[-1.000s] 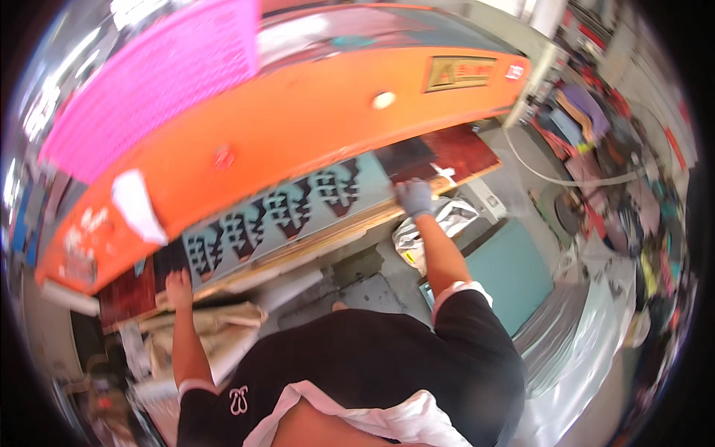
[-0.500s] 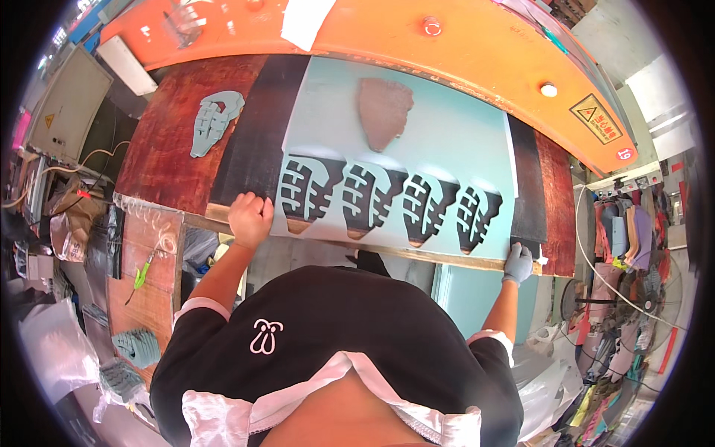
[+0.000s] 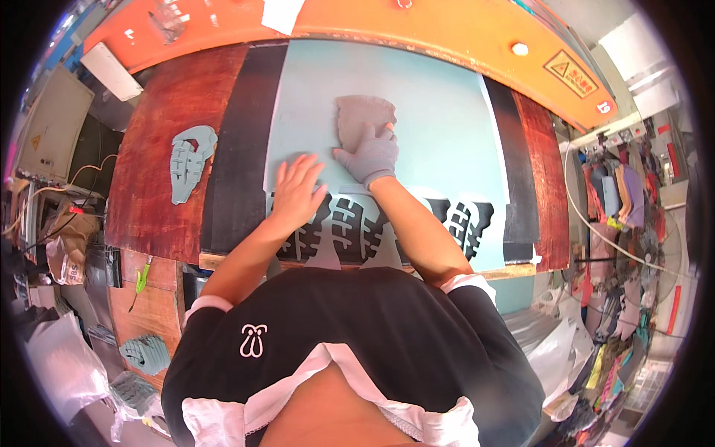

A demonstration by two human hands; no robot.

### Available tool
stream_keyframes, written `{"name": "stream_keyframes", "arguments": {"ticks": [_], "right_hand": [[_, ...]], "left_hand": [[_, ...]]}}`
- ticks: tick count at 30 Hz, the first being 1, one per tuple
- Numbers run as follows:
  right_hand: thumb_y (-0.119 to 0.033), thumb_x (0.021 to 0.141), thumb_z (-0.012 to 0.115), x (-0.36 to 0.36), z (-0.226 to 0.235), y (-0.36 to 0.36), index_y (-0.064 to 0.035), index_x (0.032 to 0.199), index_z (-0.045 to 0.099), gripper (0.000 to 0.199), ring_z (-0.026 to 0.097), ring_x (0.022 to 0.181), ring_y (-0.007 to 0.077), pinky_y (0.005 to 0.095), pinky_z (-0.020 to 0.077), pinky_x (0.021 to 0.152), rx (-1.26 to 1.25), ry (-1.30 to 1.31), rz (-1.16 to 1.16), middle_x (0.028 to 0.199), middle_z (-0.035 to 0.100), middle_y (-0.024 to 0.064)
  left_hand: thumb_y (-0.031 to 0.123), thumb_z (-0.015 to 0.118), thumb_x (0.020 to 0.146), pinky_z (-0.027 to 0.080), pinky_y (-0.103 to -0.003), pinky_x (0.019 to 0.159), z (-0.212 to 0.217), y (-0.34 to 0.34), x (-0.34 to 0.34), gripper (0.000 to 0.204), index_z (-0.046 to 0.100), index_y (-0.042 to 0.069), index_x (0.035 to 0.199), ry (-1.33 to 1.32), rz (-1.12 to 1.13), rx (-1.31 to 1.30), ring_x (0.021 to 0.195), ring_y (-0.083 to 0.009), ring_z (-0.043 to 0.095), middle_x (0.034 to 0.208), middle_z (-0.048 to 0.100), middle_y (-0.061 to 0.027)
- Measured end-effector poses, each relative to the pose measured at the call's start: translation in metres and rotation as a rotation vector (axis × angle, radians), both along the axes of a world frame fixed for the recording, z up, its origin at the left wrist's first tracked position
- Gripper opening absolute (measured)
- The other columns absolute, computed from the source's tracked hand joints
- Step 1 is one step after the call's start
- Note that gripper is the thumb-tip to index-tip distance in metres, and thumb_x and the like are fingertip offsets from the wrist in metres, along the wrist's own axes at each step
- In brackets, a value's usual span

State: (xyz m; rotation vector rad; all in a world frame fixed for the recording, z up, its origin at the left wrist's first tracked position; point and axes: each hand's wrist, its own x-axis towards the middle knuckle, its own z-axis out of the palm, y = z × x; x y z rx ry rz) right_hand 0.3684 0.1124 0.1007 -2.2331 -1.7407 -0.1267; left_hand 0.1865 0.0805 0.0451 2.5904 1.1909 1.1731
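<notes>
A pale teal sheet [image 3: 439, 104] lies over a black board, with a row of lattice-shaped cutouts [image 3: 467, 223] along its near edge. On it rests a brown, shield-shaped cutting die [image 3: 357, 112]. My right hand [image 3: 375, 154], in a grey glove, grips the die's near end, thumb at its left side and fingers at its right. My bare left hand [image 3: 298, 186] is open, fingers spread over the sheet's near left part, above the cutouts. My forearms hide some of the cutouts.
An orange machine beam [image 3: 417, 33] spans the far side. One cut teal piece [image 3: 191, 164] lies on the red-brown board [image 3: 153, 201] at left. Green-handled snips [image 3: 141, 276] and a bundle of teal pieces [image 3: 145, 353] are at lower left. Coloured pieces [image 3: 614, 197] hang at right.
Both hands have left the near edge of the board. My right hand has moved in to grip the die, and my left now spreads over the sheet. The whole view has shifted.
</notes>
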Motion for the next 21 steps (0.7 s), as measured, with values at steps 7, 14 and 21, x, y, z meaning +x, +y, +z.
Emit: {"name": "stream_keyframes", "arguments": {"ticks": [7, 14, 21], "right_hand": [[-0.050, 0.064, 0.069, 0.002, 0.030, 0.012, -0.0080, 0.127, 0.044, 0.080, 0.046, 0.111, 0.0406, 0.0411, 0.0433, 0.090, -0.121, 0.109, -0.029, 0.142, 0.030, 0.0200], [-0.039, 0.069, 0.068, 0.026, 0.019, -0.003, -0.0049, 0.132, 0.041, 0.077, 0.051, 0.107, 0.0287, 0.0381, 0.0456, 0.084, 0.082, 0.574, 0.095, 0.134, 0.041, 0.0172], [-0.025, 0.068, 0.070, 0.122, 0.030, -0.016, 0.0006, 0.129, 0.044, 0.071, 0.056, 0.099, 0.0259, 0.0333, 0.0477, 0.082, 0.311, 1.143, 0.084, 0.124, 0.047, 0.0161]], "left_hand": [[0.029, 0.059, 0.082, 0.027, -0.052, 0.103, -0.021, 0.021, 0.024, 0.041, 0.057, 0.010, 0.119, 0.136, 0.020, 0.068, 0.126, -0.0272, 0.040, 0.132, 0.048, -0.0082], [0.028, 0.060, 0.080, 0.029, -0.052, 0.101, -0.023, 0.006, 0.022, 0.040, 0.058, 0.011, 0.117, 0.115, 0.025, 0.083, 0.124, -0.0264, 0.042, 0.130, 0.050, -0.0073], [0.028, 0.063, 0.078, 0.031, -0.050, 0.099, -0.026, 0.015, 0.021, 0.040, 0.059, 0.011, 0.114, 0.081, 0.029, 0.130, 0.122, -0.0256, 0.045, 0.128, 0.052, -0.0060]]}}
